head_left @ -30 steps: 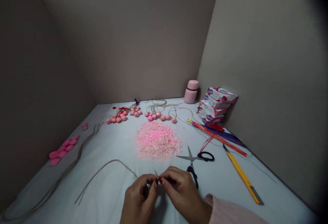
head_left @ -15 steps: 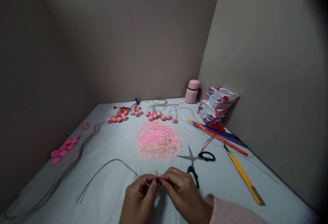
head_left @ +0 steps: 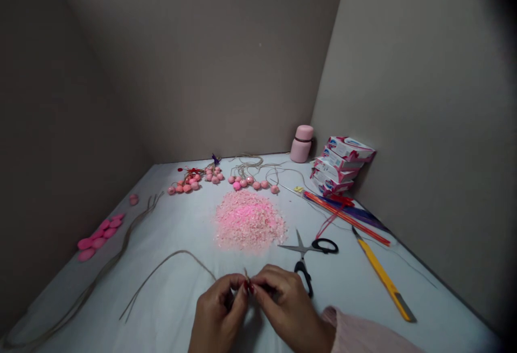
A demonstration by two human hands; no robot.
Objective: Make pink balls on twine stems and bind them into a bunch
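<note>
My left hand (head_left: pixel 220 307) and my right hand (head_left: pixel 285 302) meet at the front of the white table, thumbs and forefingers pinched together. Between the fingertips is the end of a tan twine (head_left: pixel 177 252); its short tip pokes up above the nails. The rest of this twine curves out from the left hand and lies on the table, ending in two loose strands. What the fingertips cover at the pinch is hidden. Just right of my right hand lie open scissors (head_left: pixel 304 251) with black handles. A pile of pink shavings (head_left: pixel 248 221) sits beyond both hands.
Pink ovals (head_left: pixel 99 237) and longer twine (head_left: pixel 125 240) lie at left. Round pink beads (head_left: pixel 256 185) on twine line the back. At right are a yellow cutter (head_left: pixel 383 275), red sticks (head_left: pixel 347 218), stacked boxes (head_left: pixel 343 164) and a pink flask (head_left: pixel 301 144).
The hands stay pinched together in nearly the same place. Slightly more of the twine tip shows above the fingertips. The whole view has shifted a little.
</note>
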